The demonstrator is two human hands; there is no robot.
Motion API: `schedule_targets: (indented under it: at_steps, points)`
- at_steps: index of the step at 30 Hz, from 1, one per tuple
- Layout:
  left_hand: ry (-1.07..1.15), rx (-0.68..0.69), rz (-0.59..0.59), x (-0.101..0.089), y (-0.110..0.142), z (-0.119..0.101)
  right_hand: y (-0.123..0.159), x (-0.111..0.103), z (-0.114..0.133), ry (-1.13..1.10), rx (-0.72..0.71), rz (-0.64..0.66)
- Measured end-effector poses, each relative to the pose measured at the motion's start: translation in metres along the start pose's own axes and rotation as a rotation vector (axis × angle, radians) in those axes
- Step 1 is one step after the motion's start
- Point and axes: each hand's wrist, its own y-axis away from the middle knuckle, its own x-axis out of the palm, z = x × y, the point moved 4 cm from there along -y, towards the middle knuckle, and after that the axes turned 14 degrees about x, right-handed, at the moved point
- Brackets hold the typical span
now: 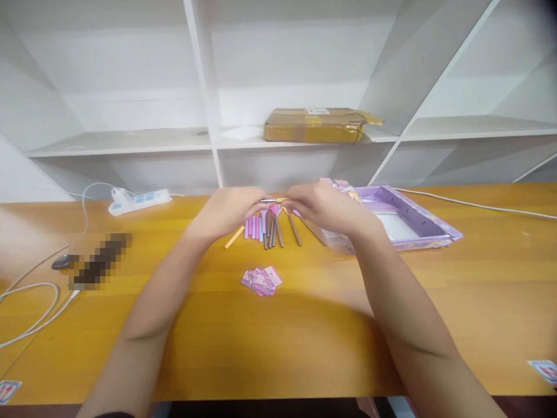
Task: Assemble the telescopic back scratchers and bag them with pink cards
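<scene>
Over the far middle of the table, my left hand and my right hand face each other with bent fingers. Between them they hold a thin metal rod with a yellow end; the left fingers are at the metal part, the right ones at the yellow part. Under the hands lie several metal rods with pink, purple and yellow heads, some fork-like or hand-like. Beside them is a row of pink, purple and blue sticks, with a yellow stick slanting at the left. The far ends are hidden by my hands.
Small printed cards lie nearer me. At the right stand a purple box and clear plastic wrapping. A power strip, cables and a mouse are at the left. A taped carton sits on the shelf behind.
</scene>
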Motion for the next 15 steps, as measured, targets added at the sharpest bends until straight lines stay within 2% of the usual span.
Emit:
schedule_targets:
  at_steps: [3, 6, 10, 13, 15]
  points:
    - [-0.071, -0.029, 0.021, 0.000, -0.002, -0.003, 0.000, 0.000, 0.000, 0.012, -0.006, -0.030]
    - [-0.128, -0.094, 0.005, -0.009, 0.002, 0.009, -0.003, -0.005, -0.016, 0.023, 0.014, -0.115]
    - [-0.207, -0.200, -0.088, -0.036, 0.024, 0.055, 0.002, -0.027, -0.073, -0.052, 0.135, -0.248]
    - [-0.342, -0.295, -0.178, -0.060, 0.057, 0.097, 0.020, -0.050, -0.128, -0.111, 0.262, -0.326]
    - [-0.407, -0.358, -0.245, -0.073, 0.082, 0.122, 0.039, -0.066, -0.161, -0.118, 0.385, -0.426]
